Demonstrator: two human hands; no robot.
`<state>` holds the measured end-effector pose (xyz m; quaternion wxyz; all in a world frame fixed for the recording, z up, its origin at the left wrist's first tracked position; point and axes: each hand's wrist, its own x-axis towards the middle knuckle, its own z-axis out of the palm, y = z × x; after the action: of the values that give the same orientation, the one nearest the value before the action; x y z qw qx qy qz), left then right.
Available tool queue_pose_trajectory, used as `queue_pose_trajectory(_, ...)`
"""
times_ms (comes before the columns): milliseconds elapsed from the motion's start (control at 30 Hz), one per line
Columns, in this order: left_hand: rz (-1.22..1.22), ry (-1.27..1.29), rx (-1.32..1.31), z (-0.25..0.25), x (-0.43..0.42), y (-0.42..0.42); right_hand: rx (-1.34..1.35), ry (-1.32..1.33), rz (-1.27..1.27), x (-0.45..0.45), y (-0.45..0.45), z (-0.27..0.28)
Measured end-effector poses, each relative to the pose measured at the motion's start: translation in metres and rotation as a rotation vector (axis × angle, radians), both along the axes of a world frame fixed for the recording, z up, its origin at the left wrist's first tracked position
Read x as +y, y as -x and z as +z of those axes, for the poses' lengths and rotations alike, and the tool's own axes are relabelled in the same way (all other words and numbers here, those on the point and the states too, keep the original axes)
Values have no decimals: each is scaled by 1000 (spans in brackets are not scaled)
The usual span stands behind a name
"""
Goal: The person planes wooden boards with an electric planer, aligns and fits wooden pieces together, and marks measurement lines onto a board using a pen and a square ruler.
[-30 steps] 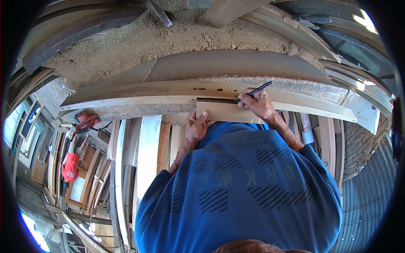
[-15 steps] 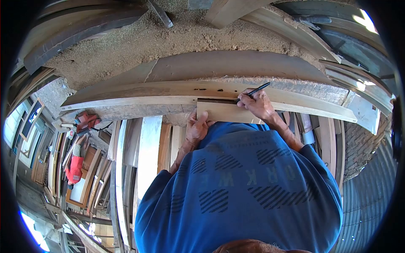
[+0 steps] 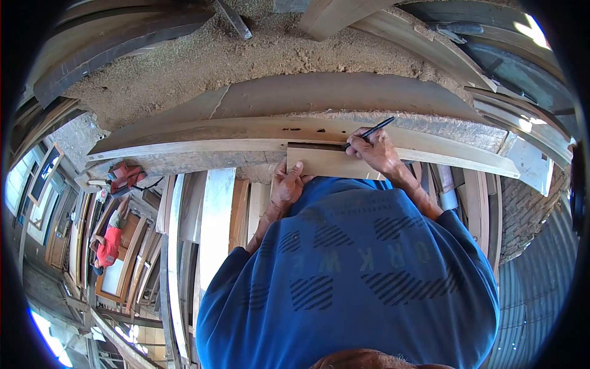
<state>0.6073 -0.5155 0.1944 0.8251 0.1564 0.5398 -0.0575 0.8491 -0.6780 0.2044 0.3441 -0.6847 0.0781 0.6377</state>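
Observation:
A short, pale wooden board (image 3: 332, 162) lies against the near side of a long wooden beam (image 3: 239, 131). My left hand (image 3: 287, 184) grips the board's left end, thumb on its top face and the other fingers mostly hidden. In my right hand (image 3: 373, 150) is a black pen (image 3: 379, 126), tilted with its upper end to the right and its lower end at the board's far edge. Dark slots and a small hole show in the beam just beyond the board.
A red power tool (image 3: 126, 176) sits at the left end of the bench (image 3: 203, 162). Sawdust (image 3: 270, 58) covers the ground beyond. At far left a person in a red top (image 3: 109, 246) stands among stacked planks. Corrugated metal sheeting (image 3: 534, 295) is at right.
The pen's upper end has tipped slightly, while my hands and the board stay nearly in place. The person in red at far left has shifted a little and changed posture.

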Motion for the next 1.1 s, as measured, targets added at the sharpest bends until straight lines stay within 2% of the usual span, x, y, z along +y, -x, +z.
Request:
queue_pose_trajectory(100, -6, 0, -9, 0, 1, 0, -85, -5, 53, -3, 8, -9)
queue_pose_trajectory(200, -8, 7, -32, -2, 1, 0, -5, -36, -12, -8, 6, -10)
queue_pose_trajectory(700, -12, 6, -27, -2, 2, 1, -58, -40, 25, -2, 2, -6)
queue_pose_trajectory(833, -25, 11, -47, -3, 2, 1, 130, -136, -266, -21, -12, 9)
queue_pose_trajectory(933, -19, 3, -83, -5, 2, 1, -154, -93, -568, -44, -24, 10)
queue_pose_trajectory(1033, -29, 4, -113, -9, 3, 4, -571, 6, 42, -90, -44, -1)
queue_pose_trajectory(1100, -29, -3, -119, -13, 2, 6, -588, -5, 448, -115, -52, 3)
